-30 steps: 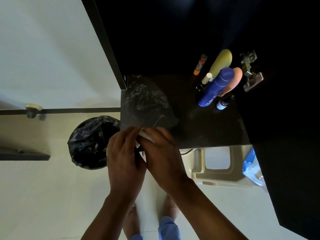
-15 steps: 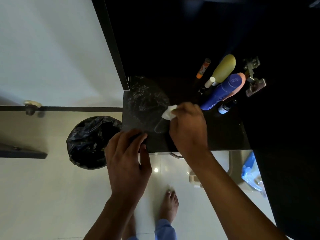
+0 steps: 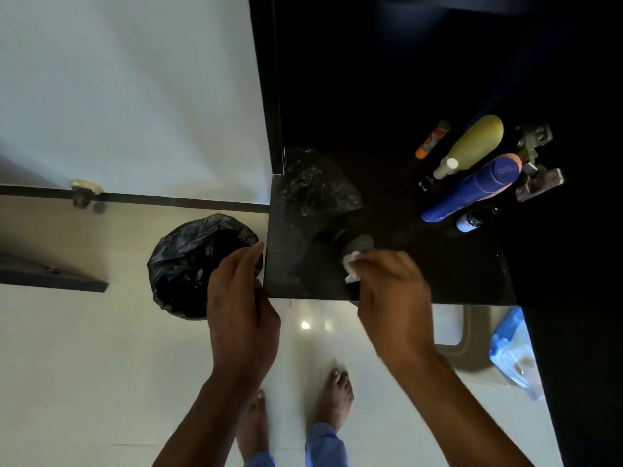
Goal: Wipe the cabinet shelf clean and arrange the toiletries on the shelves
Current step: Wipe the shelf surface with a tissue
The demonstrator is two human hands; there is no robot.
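— What fills my view from the head camera?

— Mostly the dark, glossy cabinet shelf [image 3: 438, 264], its left part smeared with a dull, streaky patch [image 3: 313, 193]. Left of it I see a pale wall [image 3: 128, 89] and, below that, a round bin lined with a crinkled black plastic bag [image 3: 188, 264] standing on the shiny cream floor [image 3: 84, 365].

— And the hands?

— My right hand [image 3: 391, 294] is over the shelf's front edge, fingers curled round a small crumpled white tissue [image 3: 350, 267] that sits against the shelf surface. The hand is blurred. My left hand [image 3: 239, 305] is just beside the shelf's front left corner, above the bin, fingers loosely bent and holding nothing that I can see.

— Where are the toiletries?

— Clustered at the back right of the shelf, well apart from the tissue: a tall blue cylindrical bottle [image 3: 472, 187], a yellow-green bottle with a white cap [image 3: 472, 146] behind it, a peach-coloured bottle [image 3: 512, 163] mostly hidden by the blue one, a small orange tube [image 3: 431, 139], and a little dark bottle with a white label [image 3: 470, 221]. A metal door hinge [image 3: 536, 163] is just right of them.
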